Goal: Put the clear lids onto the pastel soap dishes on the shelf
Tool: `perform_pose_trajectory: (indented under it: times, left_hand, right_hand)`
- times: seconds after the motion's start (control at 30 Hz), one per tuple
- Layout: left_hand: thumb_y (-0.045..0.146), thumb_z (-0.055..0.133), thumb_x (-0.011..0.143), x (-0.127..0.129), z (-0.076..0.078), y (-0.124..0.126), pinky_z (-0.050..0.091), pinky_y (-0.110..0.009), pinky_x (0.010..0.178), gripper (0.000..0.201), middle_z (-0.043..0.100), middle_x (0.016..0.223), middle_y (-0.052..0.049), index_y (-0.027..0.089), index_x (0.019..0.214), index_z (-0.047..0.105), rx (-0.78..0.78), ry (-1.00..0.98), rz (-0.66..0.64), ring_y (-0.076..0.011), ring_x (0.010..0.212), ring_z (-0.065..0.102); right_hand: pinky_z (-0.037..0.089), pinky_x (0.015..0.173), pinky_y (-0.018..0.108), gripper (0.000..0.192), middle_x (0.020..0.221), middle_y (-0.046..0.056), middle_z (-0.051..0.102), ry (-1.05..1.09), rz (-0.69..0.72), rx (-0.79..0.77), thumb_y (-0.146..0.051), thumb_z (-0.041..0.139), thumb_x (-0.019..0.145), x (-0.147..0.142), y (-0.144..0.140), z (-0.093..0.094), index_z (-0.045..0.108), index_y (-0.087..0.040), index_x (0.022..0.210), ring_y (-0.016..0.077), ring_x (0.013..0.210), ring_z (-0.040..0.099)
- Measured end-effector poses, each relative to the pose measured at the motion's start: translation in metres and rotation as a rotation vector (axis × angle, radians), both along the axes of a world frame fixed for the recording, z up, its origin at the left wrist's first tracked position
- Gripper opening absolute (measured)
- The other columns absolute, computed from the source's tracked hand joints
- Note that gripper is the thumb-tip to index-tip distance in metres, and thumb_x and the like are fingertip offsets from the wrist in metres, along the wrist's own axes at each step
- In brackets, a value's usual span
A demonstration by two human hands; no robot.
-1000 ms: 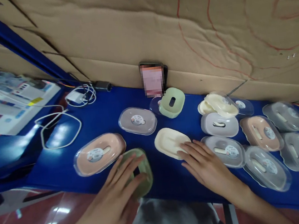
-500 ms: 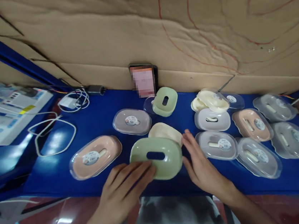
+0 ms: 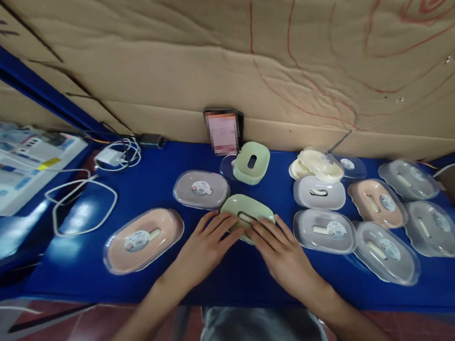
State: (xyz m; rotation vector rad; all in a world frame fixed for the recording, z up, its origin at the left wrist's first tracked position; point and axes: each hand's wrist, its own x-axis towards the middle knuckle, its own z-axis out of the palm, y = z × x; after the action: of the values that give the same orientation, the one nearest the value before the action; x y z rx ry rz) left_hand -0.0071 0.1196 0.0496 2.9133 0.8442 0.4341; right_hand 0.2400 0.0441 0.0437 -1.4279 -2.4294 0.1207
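A pale green oval soap dish with a slot in its middle lies before me on the blue table. Something cream-coloured shows through the slot. My left hand grips the dish's left end, fingers over its top and thumb near its front. My right hand holds the right end, with fingertips bent on the top close to the slot. The front rim is partly hidden by my fingers. Just behind it stands a second green soap dish, and to the left lies a lidded mauve soap dish.
A lidded pink soap dish lies at left. Several lidded soap dishes, such as a grey one, cover the right side, with cream pieces behind. A phone leans on cardboard. White cable loops at left.
The green dish has moved back onto the cream piece, which now shows only through the slot. My right hand has come from beside the dish onto its top; my left hand moved with it.
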Motion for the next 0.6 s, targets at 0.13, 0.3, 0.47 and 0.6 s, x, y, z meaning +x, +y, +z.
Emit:
perform_pose_trajectory:
  times: [0.13,0.3,0.47,0.6]
  left_hand:
    - [0.0,0.054,0.101,-0.006,-0.014,-0.012,0.049,-0.05,0.116,0.052,0.064,0.152,-0.013,0.022,0.148,0.062,-0.008,-0.079,0.067,-0.0313,0.148,0.055]
    - [0.009,0.058,0.105,-0.003,-0.021,-0.033,0.053,-0.046,0.105,0.036,0.072,0.139,-0.012,0.022,0.136,0.07,-0.013,-0.136,0.146,-0.0304,0.133,0.065]
    - [0.013,0.062,0.105,0.002,-0.022,-0.048,0.054,-0.042,0.098,0.029,0.074,0.131,-0.01,0.024,0.13,0.073,-0.046,-0.243,0.2,-0.0274,0.123,0.068]
    - [0.014,0.061,0.106,-0.001,-0.025,-0.049,0.054,-0.041,0.098,0.028,0.074,0.132,-0.011,0.025,0.128,0.074,-0.042,-0.278,0.252,-0.0284,0.127,0.067]
  right_hand:
    - [0.036,0.135,0.058,0.063,0.163,0.009,0.059,-0.024,0.081,-0.065,0.001,0.051,0.096,0.002,0.001,0.007,0.057,-0.015,0.157,0.0264,0.156,0.05]
    - [0.039,0.133,0.057,0.055,0.162,0.009,0.059,-0.082,0.181,-0.095,-0.007,0.053,0.103,0.008,0.011,0.023,0.057,-0.017,0.157,0.0259,0.155,0.051]
    - [0.038,0.132,0.054,0.05,0.167,0.009,0.054,-0.175,0.155,0.015,-0.017,0.046,0.112,0.017,0.077,0.05,0.053,-0.02,0.161,0.0254,0.157,0.048]
    - [0.035,0.13,0.06,0.052,0.151,0.018,0.068,-0.354,0.117,0.02,-0.035,0.051,0.113,0.023,0.128,0.063,0.052,-0.016,0.162,0.0329,0.146,0.058]
